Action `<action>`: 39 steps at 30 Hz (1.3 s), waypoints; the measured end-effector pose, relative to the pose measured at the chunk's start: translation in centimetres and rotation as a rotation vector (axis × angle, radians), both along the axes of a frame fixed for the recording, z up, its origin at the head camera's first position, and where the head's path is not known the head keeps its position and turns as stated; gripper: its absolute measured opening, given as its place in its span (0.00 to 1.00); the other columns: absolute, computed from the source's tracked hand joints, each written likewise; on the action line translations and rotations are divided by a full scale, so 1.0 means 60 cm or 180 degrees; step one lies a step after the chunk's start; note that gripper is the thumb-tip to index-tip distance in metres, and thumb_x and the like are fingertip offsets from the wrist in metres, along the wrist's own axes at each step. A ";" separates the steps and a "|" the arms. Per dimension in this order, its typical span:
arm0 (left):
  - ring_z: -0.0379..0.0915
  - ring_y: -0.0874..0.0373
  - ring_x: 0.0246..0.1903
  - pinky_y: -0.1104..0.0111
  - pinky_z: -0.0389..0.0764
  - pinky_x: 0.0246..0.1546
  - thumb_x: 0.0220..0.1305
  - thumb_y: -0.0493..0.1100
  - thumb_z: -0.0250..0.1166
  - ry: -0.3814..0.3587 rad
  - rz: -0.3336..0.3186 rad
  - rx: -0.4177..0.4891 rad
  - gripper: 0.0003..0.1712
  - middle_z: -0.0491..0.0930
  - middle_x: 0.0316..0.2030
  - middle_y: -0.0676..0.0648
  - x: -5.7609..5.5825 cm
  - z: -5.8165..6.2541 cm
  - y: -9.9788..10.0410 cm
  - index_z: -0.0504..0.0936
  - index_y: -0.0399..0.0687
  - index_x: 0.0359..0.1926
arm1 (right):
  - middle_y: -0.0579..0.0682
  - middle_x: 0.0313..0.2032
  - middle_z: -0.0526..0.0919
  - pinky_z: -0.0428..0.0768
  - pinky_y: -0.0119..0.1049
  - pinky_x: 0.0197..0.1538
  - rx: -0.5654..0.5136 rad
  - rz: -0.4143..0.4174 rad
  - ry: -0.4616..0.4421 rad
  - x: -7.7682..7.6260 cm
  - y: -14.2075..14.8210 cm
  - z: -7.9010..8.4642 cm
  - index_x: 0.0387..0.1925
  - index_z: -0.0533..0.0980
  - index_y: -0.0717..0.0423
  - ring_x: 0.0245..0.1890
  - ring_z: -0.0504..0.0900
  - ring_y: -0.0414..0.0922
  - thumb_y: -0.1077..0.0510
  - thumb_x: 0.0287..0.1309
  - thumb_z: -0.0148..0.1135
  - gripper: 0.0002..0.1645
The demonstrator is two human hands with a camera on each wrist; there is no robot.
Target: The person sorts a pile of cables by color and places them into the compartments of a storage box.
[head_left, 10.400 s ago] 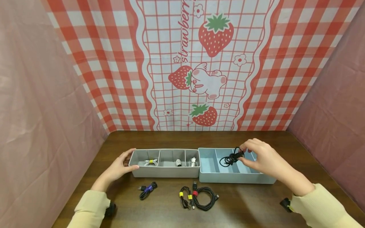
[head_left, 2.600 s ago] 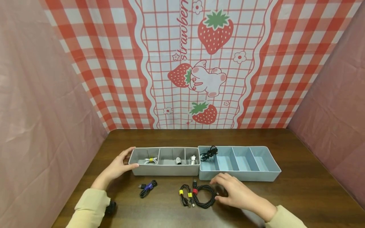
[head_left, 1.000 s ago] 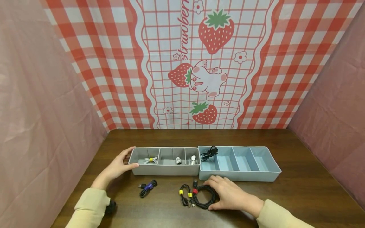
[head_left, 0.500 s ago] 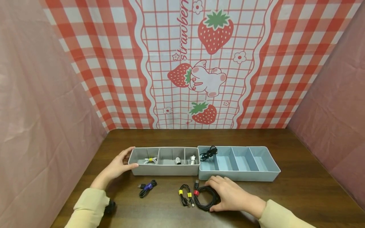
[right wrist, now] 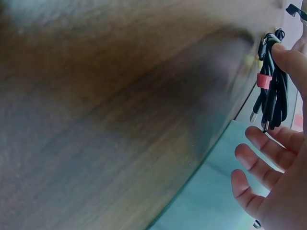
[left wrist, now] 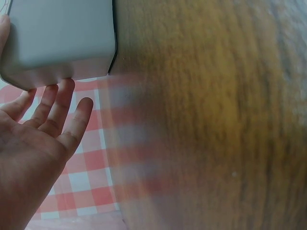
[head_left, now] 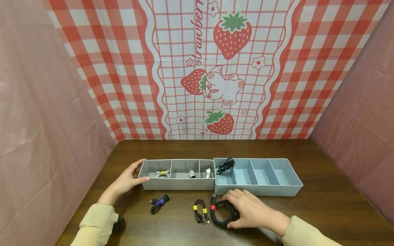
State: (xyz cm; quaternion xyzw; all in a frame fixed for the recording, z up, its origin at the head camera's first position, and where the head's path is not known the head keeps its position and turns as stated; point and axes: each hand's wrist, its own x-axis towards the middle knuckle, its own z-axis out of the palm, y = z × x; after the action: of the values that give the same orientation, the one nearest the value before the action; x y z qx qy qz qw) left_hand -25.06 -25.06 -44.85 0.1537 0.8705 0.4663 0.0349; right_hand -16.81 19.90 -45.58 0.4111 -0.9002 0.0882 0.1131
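Note:
My left hand (head_left: 127, 181) holds the left end of a grey divided storage box (head_left: 178, 184), thumb at the front rim and fingers at the end; in the left wrist view its fingertips touch the box wall. My right hand (head_left: 247, 209) grips the right side of a coiled black USB cable (head_left: 219, 223) with a red tie, between thumb and fingers. In the right wrist view the cable (right wrist: 276, 91) hangs between thumb and fingertips, the remaining fingers spread apart. Left of it lies a smaller black cable (head_left: 197, 215) with yellow ties.
A light blue divided box (head_left: 258, 190) abuts the grey one; a black cable bundle (head_left: 226, 165) sits in its leftmost compartment. White cables, one yellow-tied cable (head_left: 163, 173) among them, lie in the grey box. A purple-tied black cable (head_left: 159, 204) lies in front.
The black bundle, earlier in my right hand, now sits in the blue box. My right hand has since moved onto the red-tied coil, which has shifted slightly right. My left hand stays put.

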 end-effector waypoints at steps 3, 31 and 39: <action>0.67 0.39 0.55 0.59 0.75 0.49 0.58 0.43 0.68 0.0000 0.0012 -0.0001 0.45 0.64 0.59 0.32 0.000 0.000 0.001 0.54 0.38 0.70 | 0.36 0.42 0.75 0.74 0.38 0.41 0.0004 -0.0003 0.0028 0.001 0.001 0.004 0.49 0.74 0.44 0.41 0.73 0.36 0.29 0.31 0.72 0.42; 0.68 0.40 0.55 0.57 0.75 0.48 0.57 0.42 0.69 0.0067 -0.0013 0.0056 0.45 0.64 0.59 0.31 0.003 0.004 0.003 0.55 0.35 0.69 | 0.37 0.44 0.75 0.76 0.44 0.42 0.0053 -0.0027 0.0171 -0.002 0.017 0.064 0.51 0.74 0.46 0.44 0.74 0.37 0.31 0.30 0.74 0.45; 0.68 0.39 0.55 0.56 0.75 0.49 0.57 0.41 0.69 0.0069 -0.0010 0.0087 0.44 0.64 0.59 0.31 0.005 0.006 0.003 0.55 0.36 0.69 | 0.36 0.44 0.75 0.75 0.45 0.43 0.0139 -0.0020 0.0135 0.000 0.018 0.085 0.50 0.73 0.45 0.45 0.74 0.37 0.31 0.30 0.74 0.43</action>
State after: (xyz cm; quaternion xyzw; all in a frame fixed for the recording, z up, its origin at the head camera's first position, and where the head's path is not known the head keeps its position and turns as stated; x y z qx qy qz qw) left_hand -24.78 -24.87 -44.50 0.1606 0.8641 0.4764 0.0242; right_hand -16.83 21.01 -40.50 0.4125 -0.9006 0.0594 0.1234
